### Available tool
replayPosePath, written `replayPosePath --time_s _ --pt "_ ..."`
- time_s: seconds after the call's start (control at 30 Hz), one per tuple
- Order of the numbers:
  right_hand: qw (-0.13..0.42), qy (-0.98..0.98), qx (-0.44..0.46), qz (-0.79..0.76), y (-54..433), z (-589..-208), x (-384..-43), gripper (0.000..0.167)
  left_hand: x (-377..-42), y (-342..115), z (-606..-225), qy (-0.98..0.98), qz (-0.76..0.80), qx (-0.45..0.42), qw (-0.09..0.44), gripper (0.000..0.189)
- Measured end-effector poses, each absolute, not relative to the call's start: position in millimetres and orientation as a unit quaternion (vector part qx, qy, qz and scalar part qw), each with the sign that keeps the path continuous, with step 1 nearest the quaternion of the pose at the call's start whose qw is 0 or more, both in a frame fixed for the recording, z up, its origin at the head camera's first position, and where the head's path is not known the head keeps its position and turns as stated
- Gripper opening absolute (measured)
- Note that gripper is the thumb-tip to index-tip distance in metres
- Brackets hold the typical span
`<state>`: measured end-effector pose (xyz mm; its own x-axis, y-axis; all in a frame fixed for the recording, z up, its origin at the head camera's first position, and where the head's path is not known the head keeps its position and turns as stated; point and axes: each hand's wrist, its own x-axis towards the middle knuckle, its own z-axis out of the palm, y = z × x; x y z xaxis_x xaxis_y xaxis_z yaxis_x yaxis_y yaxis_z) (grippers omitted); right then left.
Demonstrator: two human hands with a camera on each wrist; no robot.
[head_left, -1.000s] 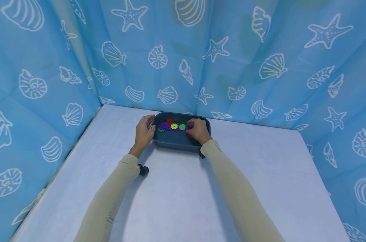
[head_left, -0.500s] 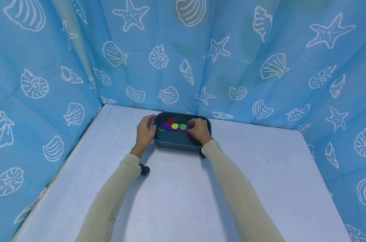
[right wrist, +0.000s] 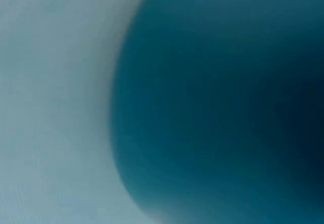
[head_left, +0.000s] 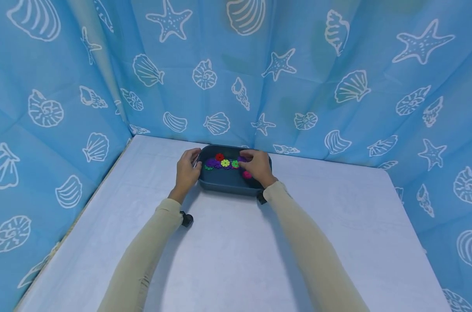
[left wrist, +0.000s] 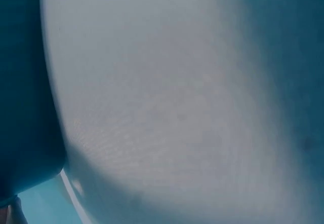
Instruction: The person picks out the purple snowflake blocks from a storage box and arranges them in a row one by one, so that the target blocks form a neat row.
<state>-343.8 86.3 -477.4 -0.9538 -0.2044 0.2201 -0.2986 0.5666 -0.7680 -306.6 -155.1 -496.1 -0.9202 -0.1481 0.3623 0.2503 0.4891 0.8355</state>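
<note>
A dark blue-grey plastic tray (head_left: 224,177) sits at the far side of the table with several notched, flower-shaped plastic discs inside. Among them show a red disc (head_left: 219,157), a yellow disc (head_left: 225,163), a green disc (head_left: 235,164) and a pink disc (head_left: 247,174). My left hand (head_left: 187,170) holds the tray's left end at the rim, thumb nearer me. Reaching over the right end, my right hand (head_left: 258,166) pinches a purple disc (head_left: 242,159) between thumb and index finger. Both wrist views show mostly the tray's blurred wall.
A white-covered table (head_left: 228,251) spreads toward me and to both sides. Behind the tray hangs a blue curtain (head_left: 236,52) with shell and starfish prints, close to its back edge. A black wrist camera (head_left: 187,219) sticks out beside the left sleeve.
My right hand has lifted slightly up and back with the purple disc, uncovering more of the pink disc below it. The left hand and the tray keep their place.
</note>
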Motion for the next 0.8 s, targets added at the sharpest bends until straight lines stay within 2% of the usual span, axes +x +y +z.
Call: replayPosePath --time_s 0.17,0.4,0.8 --pt "0.039 -0.872 0.15 0.464 97 -468 -341 0.038 -306 -153 -495 -0.841 -0.503 -0.033 0.197 0.04" --pt "0.072 -0.872 0.164 0.456 123 -455 -341 0.036 -306 -152 -495 -0.847 -0.495 -0.026 0.19 0.04" --pt "0.068 -0.882 0.076 0.46 190 -451 -336 0.04 -305 -151 -495 -0.855 -0.484 -0.023 0.186 0.041"
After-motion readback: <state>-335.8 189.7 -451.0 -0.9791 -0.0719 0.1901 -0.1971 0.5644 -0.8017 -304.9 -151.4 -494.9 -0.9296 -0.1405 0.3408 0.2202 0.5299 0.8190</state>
